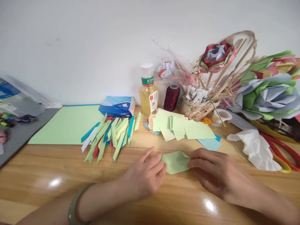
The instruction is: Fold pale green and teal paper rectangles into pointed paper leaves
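On the tabletop [47,162], a large green sheet [67,125] is noted at left. The right hand [219,176] is observed with fingers pinching, the left hand [145,175] with fingers touching (grip cannot be told), opposite ends of a folded green paper [175,164], near, right of centre.

Left hand [148,173]: lay palm down, index finger [147,153] extended, other fingers bent; left forearm [105,197] slanted from lower left. Right hand [217,173]: curved inward, fingers bent together; right forearm [269,197] entered from lower right.
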The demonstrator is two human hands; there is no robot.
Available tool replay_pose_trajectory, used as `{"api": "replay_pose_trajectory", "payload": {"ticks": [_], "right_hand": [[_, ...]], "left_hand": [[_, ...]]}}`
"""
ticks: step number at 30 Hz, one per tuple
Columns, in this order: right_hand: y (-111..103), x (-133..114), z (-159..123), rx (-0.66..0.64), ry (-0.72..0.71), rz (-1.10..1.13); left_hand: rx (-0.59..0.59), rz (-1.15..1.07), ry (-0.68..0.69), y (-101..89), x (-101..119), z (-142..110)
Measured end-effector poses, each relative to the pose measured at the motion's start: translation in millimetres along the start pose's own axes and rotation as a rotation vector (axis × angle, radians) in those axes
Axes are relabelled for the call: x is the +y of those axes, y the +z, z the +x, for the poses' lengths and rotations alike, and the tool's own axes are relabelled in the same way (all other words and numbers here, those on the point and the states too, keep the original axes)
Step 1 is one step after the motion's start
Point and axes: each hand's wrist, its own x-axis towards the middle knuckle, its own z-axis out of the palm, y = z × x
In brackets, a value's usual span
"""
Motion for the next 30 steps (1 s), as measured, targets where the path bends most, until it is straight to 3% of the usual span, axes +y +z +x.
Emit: {"api": "replay_pose_trajectory", "payload": {"ticks": [8, 15, 19, 24, 30], "right_hand": [[14, 7, -1, 0.056, 0.072, 0.155], [14, 10, 0, -0.061, 0.273, 0.347], [20, 8, 2, -0.031, 0.368, 0.422], [23, 5, 3, 0.049, 0.211, 0.226], [8, 3, 5, -0.149, 0.179, 0.238]], "left_hand": [[0.063, -0.109, -0.033, -1.3, 0, 6], [0.012, -0.163, -0.077, -2.8, -1, 9], [0.020, -0.186, -0.125, -2.2, -1, 9], [0.031, -0.201, -0.112, -1.9, 0, 9], [0.018, -0.315, -0.153, -3.9, 0, 12]]}}
